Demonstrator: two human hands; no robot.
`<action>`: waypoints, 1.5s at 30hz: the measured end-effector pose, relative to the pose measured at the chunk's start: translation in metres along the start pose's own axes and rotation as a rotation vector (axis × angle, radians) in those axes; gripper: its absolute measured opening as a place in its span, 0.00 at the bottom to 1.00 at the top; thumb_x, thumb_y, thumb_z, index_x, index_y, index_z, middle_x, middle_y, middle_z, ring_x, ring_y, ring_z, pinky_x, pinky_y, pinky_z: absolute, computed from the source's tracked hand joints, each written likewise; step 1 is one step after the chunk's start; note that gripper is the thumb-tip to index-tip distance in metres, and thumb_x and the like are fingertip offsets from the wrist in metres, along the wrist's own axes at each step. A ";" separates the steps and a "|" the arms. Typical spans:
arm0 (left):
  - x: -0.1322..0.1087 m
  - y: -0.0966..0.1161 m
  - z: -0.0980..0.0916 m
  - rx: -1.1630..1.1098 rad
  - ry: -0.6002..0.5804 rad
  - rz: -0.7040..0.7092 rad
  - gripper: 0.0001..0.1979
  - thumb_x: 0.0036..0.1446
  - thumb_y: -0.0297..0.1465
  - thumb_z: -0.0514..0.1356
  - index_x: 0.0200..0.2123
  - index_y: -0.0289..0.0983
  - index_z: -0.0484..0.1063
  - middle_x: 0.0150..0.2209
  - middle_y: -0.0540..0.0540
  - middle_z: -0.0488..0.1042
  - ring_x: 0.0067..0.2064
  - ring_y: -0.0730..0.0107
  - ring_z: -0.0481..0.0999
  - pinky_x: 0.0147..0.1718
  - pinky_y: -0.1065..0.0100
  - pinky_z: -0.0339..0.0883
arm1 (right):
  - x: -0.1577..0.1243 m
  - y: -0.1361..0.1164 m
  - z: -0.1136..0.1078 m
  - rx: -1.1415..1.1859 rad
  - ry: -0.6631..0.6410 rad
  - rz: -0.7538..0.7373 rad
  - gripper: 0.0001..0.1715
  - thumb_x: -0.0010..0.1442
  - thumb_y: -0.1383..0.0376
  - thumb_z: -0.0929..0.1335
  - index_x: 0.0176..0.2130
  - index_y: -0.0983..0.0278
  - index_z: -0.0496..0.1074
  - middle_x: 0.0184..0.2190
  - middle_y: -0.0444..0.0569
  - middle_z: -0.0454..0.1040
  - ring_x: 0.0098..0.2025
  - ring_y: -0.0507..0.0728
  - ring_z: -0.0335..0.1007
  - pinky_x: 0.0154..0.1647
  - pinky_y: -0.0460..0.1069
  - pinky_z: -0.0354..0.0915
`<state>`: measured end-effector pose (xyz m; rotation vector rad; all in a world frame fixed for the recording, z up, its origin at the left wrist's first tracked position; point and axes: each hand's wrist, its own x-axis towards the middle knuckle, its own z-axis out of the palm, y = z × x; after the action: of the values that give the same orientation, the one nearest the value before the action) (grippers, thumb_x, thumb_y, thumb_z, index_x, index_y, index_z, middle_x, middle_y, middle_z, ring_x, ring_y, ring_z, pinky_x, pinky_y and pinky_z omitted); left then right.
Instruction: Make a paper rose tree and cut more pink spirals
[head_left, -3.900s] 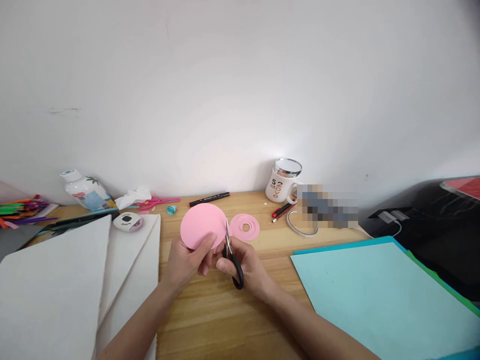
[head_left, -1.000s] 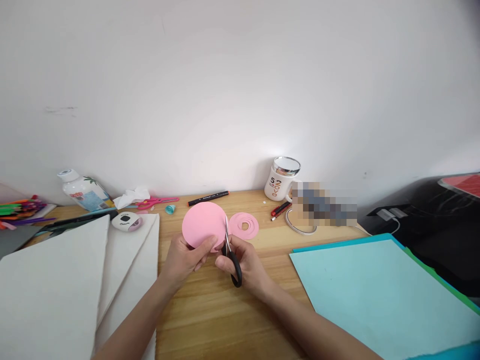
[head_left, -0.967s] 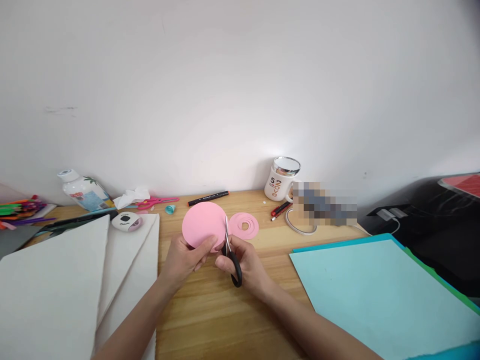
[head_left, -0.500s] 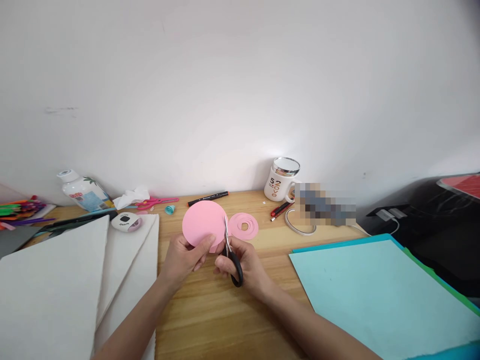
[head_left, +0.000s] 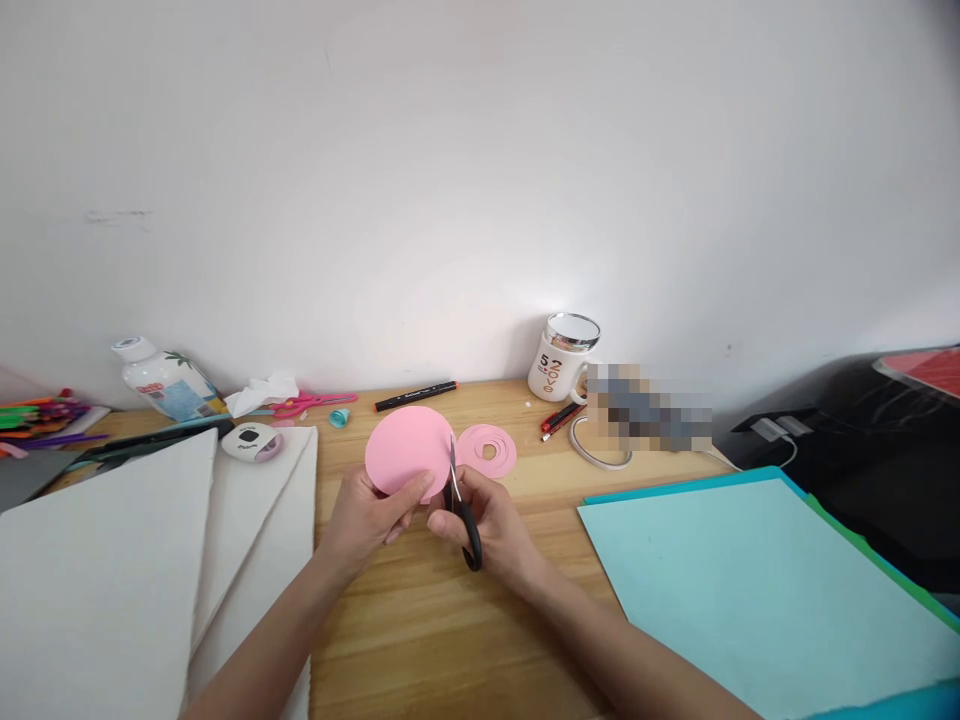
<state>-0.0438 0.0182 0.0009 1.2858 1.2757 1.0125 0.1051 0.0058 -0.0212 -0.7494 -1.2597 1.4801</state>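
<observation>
My left hand [head_left: 367,520] pinches the lower edge of a pink paper disc [head_left: 405,447], held up over the wooden desk [head_left: 450,620]. In my right hand [head_left: 495,530] are black-handled scissors [head_left: 463,510], fingers through the loops. Their blades point up along the disc's right edge. Just right of the disc, a pink paper spiral [head_left: 489,451] lies flat on the desk.
White sheets [head_left: 112,560] cover the left side; teal and green paper [head_left: 757,590] lies at the right, beside a black machine [head_left: 862,450]. Along the wall stand a bottle [head_left: 161,380], pink scissors [head_left: 311,402], a black marker [head_left: 416,396], a mug [head_left: 564,360], red pens [head_left: 561,418] and coloured pens [head_left: 37,420].
The pink disc has turned slightly in my left hand while the scissors work along its right edge. Both hands stay in about the same place.
</observation>
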 end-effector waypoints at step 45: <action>0.002 -0.004 0.001 0.022 -0.011 -0.036 0.22 0.43 0.43 0.63 0.12 0.35 0.59 0.09 0.54 0.56 0.12 0.82 0.52 0.11 0.75 0.44 | 0.000 0.005 0.000 0.099 0.011 -0.015 0.25 0.45 0.51 0.75 0.31 0.63 0.64 0.24 0.43 0.67 0.28 0.52 0.62 0.31 0.47 0.60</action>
<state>-0.0433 0.0194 -0.0028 1.2791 1.3001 0.9677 0.1032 0.0063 -0.0259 -0.6805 -1.1728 1.5128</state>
